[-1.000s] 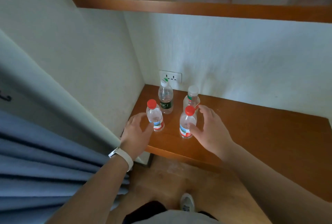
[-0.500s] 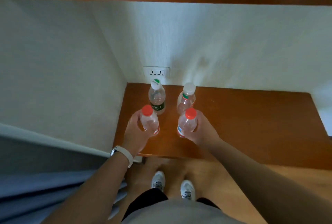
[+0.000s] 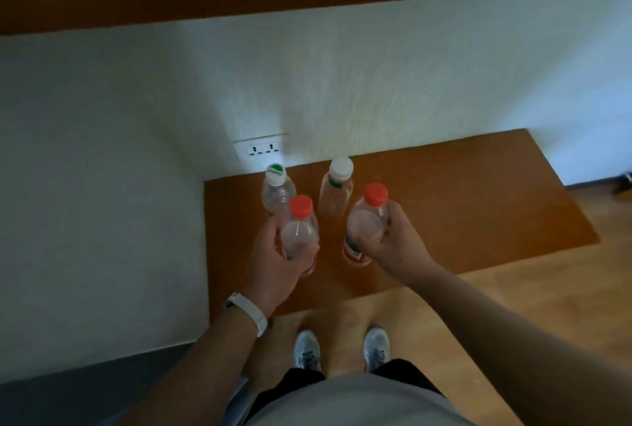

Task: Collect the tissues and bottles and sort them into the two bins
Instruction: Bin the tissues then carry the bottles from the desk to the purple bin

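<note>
Hands only reaching a second ago are now gripping: the left hand (image 3: pixel 273 256) is curling round the left red-capped bottle (image 3: pixel 300 225), the right hand (image 3: pixel 396 246) round the right red-capped bottle (image 3: pixel 367 218), lifting both off the bench (image 3: pixel 478 203); the green-capped bottle (image 3: pixel 277 190) and white-capped bottle (image 3: pixel 337 190) are waiting behind.

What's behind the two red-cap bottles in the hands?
A green-capped bottle and a white-capped bottle, upright on the wooden ledge. The left red-cap bottle covers the green-capped one's base.
</note>
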Available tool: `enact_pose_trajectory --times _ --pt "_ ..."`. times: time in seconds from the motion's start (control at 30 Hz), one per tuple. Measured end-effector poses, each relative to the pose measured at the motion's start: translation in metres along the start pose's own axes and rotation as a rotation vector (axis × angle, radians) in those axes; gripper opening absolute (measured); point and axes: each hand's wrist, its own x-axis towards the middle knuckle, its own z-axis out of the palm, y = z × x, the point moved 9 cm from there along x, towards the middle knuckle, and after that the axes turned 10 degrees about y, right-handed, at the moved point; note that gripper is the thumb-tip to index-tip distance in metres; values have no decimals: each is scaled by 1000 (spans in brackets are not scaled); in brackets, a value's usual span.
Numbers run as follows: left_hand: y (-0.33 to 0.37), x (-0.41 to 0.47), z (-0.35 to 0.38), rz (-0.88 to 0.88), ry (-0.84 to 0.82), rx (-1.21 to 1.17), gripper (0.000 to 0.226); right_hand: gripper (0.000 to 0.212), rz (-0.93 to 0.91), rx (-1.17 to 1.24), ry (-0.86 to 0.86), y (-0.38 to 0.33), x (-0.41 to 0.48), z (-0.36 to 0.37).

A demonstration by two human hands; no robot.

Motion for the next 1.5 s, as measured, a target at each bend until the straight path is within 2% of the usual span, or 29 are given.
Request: enact_pose_trajectory --times 0.17,0.37,0.73,0.83,1.07,1.3,1.5 --pt "27 1 38 63 -110 -16 53 57 36 91 143 15 -14 -48" --pt "80 -15 123 204 -247 25 56 57 69 193 267 50 -37 -125" --pt "188 -104 340 346 -480 28 48 60 132 240 555 172 -80 -335" --pt "215 -141 407 380 -553 28 49 52 154 280 649 209 -106 -395" --pt "262 -223 536 439 -738 5 54 52 256 332 818 296 -171 -511" --pt "298 -278 626 483 -917 11 46 46 340 336 1004 346 -222 -583" --pt "316 -290 699 554 -981 28 43 57 471 353 1083 396 -233 -613"
